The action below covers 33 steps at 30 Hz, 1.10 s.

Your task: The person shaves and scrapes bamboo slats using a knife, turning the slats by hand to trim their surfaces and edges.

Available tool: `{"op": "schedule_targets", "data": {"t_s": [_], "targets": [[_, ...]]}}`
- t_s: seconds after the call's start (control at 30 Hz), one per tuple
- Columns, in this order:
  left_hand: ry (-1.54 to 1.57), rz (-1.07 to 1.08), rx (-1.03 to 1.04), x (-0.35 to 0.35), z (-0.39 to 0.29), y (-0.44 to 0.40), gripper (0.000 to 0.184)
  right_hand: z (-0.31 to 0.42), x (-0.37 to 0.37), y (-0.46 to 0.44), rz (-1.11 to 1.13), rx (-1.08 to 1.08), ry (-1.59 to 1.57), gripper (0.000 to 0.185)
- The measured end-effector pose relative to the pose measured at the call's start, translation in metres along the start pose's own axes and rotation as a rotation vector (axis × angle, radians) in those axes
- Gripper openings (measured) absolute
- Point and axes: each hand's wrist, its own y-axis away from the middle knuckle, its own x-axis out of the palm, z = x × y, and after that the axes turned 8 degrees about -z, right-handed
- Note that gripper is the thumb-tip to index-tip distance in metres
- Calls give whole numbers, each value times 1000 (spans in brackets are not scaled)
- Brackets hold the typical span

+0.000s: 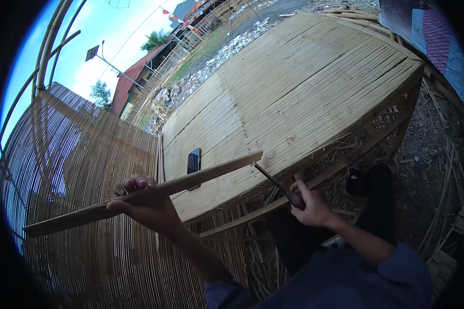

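Wooden strip (206,176) steadied above bamboo platform (294,92)

The reed-like screen (93,190) stood at far left, with the strip's near end angled across it. Beside it, the left hand (152,206) pinched the strip between the thumb, laid along the near side, and fingers curled over the top. Beyond, a red-roofed building (130,81) rose behind the screen. Toward the center, a dark phone (194,160) lay on the platform, its lower part crossed by the strip, which slanted up to the right and ended over the slatted surface. Close to that end sat the tip of a slim, dark-shafted tool (273,180); whether the two touched could not be told. The right hand (313,207) was closed around the tool's handle (296,200), just off the platform's near edge. At far right, a patterned cloth (437,41) hung past the corner, above ground (423,154) littered with scraps.
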Motion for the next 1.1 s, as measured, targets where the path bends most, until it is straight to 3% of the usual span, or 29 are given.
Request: {"op": "schedule_targets", "data": {"t_s": [0.13,0.23,0.27,0.4,0.5,0.63,0.73,0.87,0.97,1.1], "targets": [[-74,-213,107,6,1,-18,51,19,5,-6,71,-33,-72,39],[-109,-140,42,4,-1,-23,56,43,4,-13,96,-88,-67,40],[-94,-157,31,7,0,-25,68,50,5,-14,92,-120,-47,41],[-74,183,-58,41,-8,-33,85,78,9,-14,72,-247,-77,47],[-76,339,-61,71,-1,-29,82,100,11,-25,139,-240,-131,48],[-63,344,-79,100,2,-15,82,120,23,-32,58,-313,-254,47],[-104,419,-44,105,5,-9,83,121,27,-29,75,-292,-346,45],[-95,293,-9,101,1,1,84,95,39,-30,-33,-173,-310,48],[-35,310,-5,87,-6,8,87,96,24,-16,36,-57,-135,50],[-50,375,48,81,-13,26,92,122,29,11,48,-498,-271,43]]}}
